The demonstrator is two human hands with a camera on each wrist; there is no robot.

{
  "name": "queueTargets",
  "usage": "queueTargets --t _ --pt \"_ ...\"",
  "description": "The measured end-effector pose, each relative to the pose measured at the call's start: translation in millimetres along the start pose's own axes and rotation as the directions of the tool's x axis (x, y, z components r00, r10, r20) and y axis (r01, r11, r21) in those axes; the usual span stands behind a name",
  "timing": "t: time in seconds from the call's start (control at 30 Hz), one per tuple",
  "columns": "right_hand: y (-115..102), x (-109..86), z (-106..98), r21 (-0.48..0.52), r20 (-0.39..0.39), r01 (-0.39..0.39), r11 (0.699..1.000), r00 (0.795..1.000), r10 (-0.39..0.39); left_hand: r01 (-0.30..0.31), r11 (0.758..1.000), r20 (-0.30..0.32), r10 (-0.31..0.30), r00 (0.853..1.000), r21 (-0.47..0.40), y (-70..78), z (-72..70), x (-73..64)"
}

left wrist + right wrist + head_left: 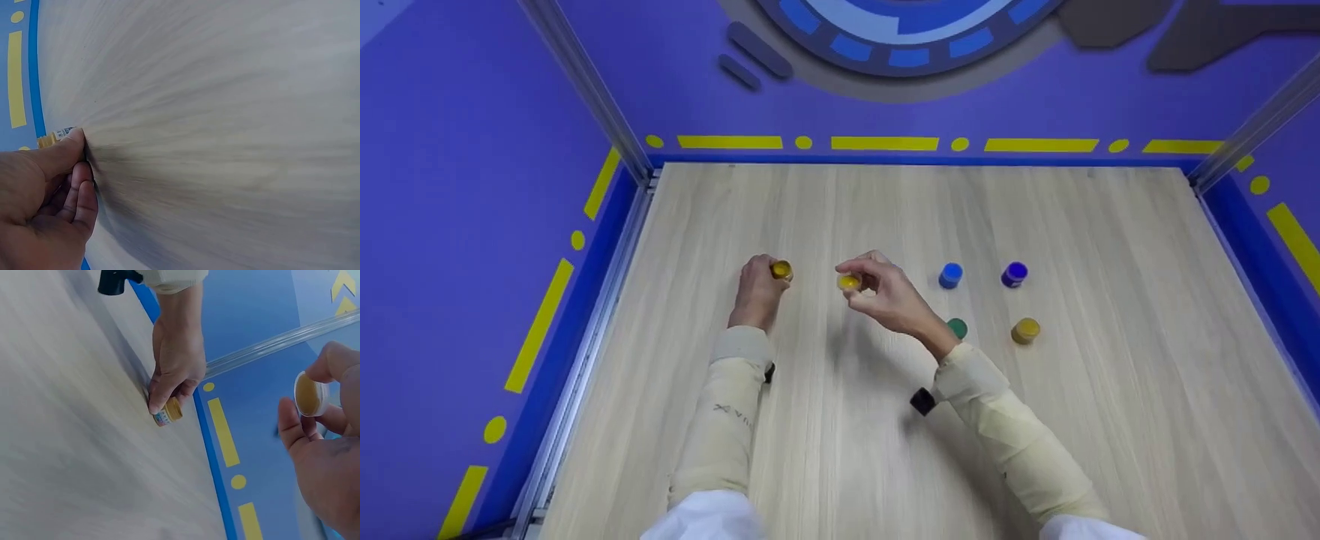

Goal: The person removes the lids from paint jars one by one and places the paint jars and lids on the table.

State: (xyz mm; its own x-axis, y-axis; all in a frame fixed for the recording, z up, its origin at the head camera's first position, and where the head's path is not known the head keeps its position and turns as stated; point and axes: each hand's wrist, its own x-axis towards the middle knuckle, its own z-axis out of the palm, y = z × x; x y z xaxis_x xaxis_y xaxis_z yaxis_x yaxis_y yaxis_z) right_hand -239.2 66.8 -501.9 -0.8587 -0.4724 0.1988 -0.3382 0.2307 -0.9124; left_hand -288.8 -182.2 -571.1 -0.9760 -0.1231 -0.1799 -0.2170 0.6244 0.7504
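Observation:
At the left of the tabletop, my left hand (756,289) holds a small open paint jar (781,270) with dark yellow paint inside, between thumb and fingers. The jar's printed label (162,418) shows in the right wrist view, where the jar stands low at the table surface. Raised over the middle of the table, my right hand (891,296) pinches a round lid (309,395) with its thumb and fingers. The lid's inner side is coated yellow and faces the head camera. In the left wrist view my fingers hide most of the jar (53,138).
To the right on the wooden table (1110,420) stand a blue jar (951,275), a purple jar (1015,274) and a yellow jar (1025,331). A green jar (957,328) is partly hidden behind my right wrist. Blue panels (472,187) enclose the left, back and right sides.

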Motion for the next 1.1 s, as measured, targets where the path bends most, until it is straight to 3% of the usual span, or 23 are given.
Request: queueTargets --t 0.2,0.43,1.1 --pt "-1 31.1 13 -0.074 -0.019 -0.022 0.997 1.0 0.021 0.016 0.999 -0.019 -0.015 1.0 0.045 -0.7 -2.5 2.1" --pt "23 61.3 38 -0.178 -0.096 -0.101 0.979 0.992 0.084 0.025 0.999 -0.023 -0.024 0.999 0.022 -3.0 -3.9 1.8" --pt "80 90.5 81 -0.273 -0.112 -0.299 0.914 0.954 0.279 0.005 1.0 -0.037 -0.004 0.999 0.013 -3.1 2.7 3.7"
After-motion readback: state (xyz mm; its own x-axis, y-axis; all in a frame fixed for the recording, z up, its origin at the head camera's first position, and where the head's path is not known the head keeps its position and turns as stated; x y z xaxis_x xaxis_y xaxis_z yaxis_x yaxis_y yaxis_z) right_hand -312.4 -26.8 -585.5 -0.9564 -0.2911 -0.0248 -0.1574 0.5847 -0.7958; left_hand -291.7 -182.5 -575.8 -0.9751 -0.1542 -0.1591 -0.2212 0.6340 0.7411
